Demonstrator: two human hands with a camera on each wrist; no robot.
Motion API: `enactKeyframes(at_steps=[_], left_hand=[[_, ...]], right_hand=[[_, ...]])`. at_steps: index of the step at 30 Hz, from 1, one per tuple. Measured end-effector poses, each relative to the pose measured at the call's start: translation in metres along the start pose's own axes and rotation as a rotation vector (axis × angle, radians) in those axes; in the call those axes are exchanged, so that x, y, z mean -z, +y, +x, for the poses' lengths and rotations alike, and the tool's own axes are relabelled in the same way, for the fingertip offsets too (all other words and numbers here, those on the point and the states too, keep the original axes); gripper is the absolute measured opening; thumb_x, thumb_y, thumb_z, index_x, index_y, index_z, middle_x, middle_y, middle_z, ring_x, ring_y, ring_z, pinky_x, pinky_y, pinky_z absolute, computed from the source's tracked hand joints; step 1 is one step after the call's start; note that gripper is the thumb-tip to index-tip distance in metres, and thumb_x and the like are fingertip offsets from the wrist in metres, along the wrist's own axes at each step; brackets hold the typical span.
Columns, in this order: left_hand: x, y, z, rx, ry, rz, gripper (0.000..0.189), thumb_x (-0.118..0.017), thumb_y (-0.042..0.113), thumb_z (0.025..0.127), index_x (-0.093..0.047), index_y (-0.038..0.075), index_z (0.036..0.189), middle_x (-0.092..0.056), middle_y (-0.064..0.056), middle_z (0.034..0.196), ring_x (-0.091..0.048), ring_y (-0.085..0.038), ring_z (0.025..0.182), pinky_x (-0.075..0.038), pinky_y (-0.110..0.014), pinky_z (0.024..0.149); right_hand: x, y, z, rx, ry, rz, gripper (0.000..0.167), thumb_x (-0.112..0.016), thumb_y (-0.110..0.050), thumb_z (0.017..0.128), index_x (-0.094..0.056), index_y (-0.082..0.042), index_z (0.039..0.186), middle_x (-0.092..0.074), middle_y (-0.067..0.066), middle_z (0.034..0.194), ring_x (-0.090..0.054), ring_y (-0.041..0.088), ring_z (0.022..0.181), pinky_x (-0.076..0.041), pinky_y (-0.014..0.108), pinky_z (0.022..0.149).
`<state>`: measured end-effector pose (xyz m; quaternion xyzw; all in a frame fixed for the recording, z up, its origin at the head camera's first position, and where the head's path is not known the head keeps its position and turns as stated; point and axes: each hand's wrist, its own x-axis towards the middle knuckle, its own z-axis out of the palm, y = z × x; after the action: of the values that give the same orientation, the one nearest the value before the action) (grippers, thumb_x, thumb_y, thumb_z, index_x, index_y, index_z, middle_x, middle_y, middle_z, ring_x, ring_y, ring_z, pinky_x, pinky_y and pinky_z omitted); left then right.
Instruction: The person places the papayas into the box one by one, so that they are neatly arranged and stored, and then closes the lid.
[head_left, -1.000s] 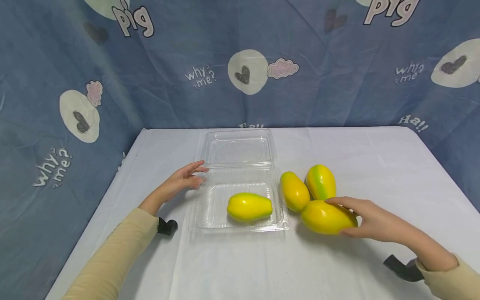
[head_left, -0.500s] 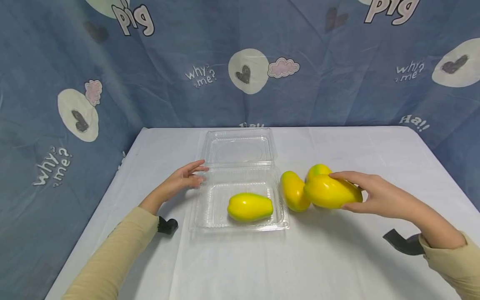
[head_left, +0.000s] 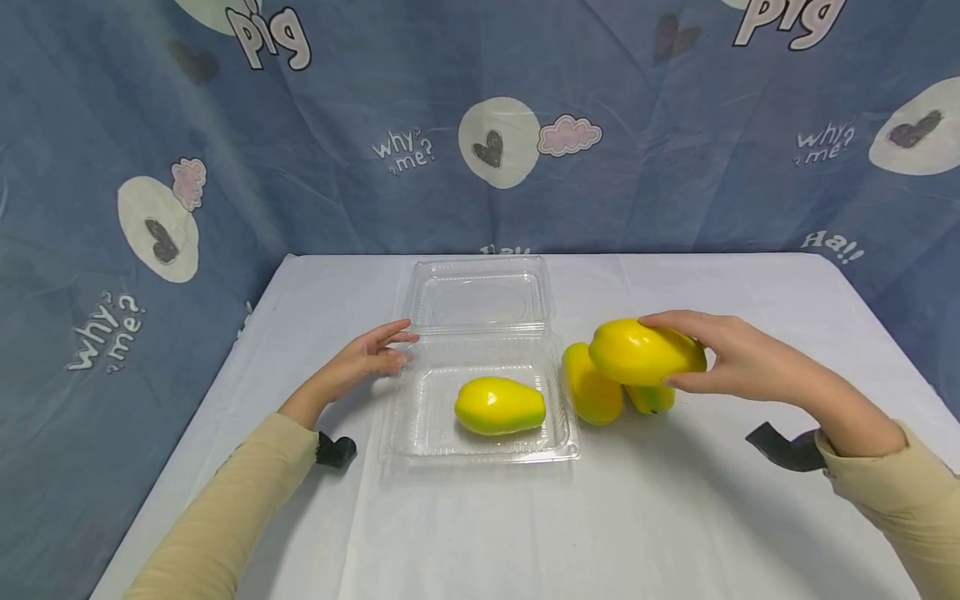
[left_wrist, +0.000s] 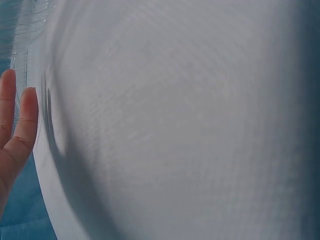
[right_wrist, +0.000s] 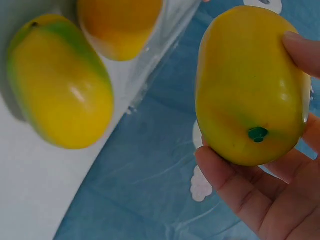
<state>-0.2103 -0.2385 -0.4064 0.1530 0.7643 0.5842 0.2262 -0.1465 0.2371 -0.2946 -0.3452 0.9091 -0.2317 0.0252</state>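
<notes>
Starting left, the left hand (head_left: 363,358) has its fingers spread at the clear container's (head_left: 423,417) left edge, contact impossible to call! In the base, one yellow fruit (head_left: 500,406) lies sideways; right of the container, a second fruit (head_left: 594,390) and a half-hidden third fruit (head_left: 652,399) on the tabletop (head_left: 450,533); above them, the held fruit (head_left: 641,353), long axis roughly left-right, container off to its left, pinched between thumb and fingers of the right hand (head_left: 738,360), easily the nearer of the hands to it
</notes>
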Motion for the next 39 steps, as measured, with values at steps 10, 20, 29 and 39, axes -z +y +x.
enactKeyframes(at_steps=[10, 20, 29, 39], left_hand=[[0.0, -0.002, 0.001, 0.013, 0.01, 0.0, 0.066, -0.053, 0.008, 0.089, -0.019, 0.007, 0.146, -0.034, -0.019, 0.143, -0.043, -0.039, 0.12, -0.047, -0.024, 0.082], [0.001, -0.002, 0.003, 0.004, 0.004, 0.001, 0.066, -0.052, 0.008, 0.089, -0.019, 0.007, 0.146, -0.033, -0.02, 0.143, -0.042, -0.041, 0.123, -0.047, -0.024, 0.083], [0.001, -0.002, 0.003, -0.002, 0.004, 0.003, 0.065, -0.051, 0.008, 0.09, -0.018, 0.006, 0.146, -0.033, -0.021, 0.143, -0.042, -0.04, 0.122, -0.047, -0.024, 0.083], [0.001, -0.001, 0.002, -0.01, -0.003, -0.005, 0.065, -0.05, 0.007, 0.09, -0.017, 0.005, 0.146, -0.031, -0.022, 0.143, -0.041, -0.042, 0.123, -0.047, -0.024, 0.083]], right_hand=[[0.012, -0.004, 0.027, 0.001, -0.04, -0.007, 0.061, -0.071, -0.017, 0.079, -0.045, -0.008, 0.134, -0.054, 0.007, 0.128, -0.055, 0.015, 0.101, -0.049, 0.034, 0.079], [0.015, -0.013, 0.052, 0.003, -0.06, -0.013, 0.059, -0.07, -0.018, 0.079, -0.047, -0.011, 0.133, -0.053, 0.005, 0.128, -0.054, 0.016, 0.098, -0.046, 0.036, 0.08], [0.009, -0.016, 0.067, -0.006, -0.116, 0.008, 0.06, -0.07, -0.021, 0.08, -0.046, -0.013, 0.134, -0.051, 0.007, 0.132, -0.052, 0.022, 0.108, -0.045, 0.042, 0.088], [-0.003, -0.022, 0.081, -0.01, -0.159, 0.019, 0.06, -0.069, -0.018, 0.08, -0.045, -0.015, 0.135, -0.05, 0.007, 0.133, -0.051, 0.024, 0.113, -0.041, 0.045, 0.094]])
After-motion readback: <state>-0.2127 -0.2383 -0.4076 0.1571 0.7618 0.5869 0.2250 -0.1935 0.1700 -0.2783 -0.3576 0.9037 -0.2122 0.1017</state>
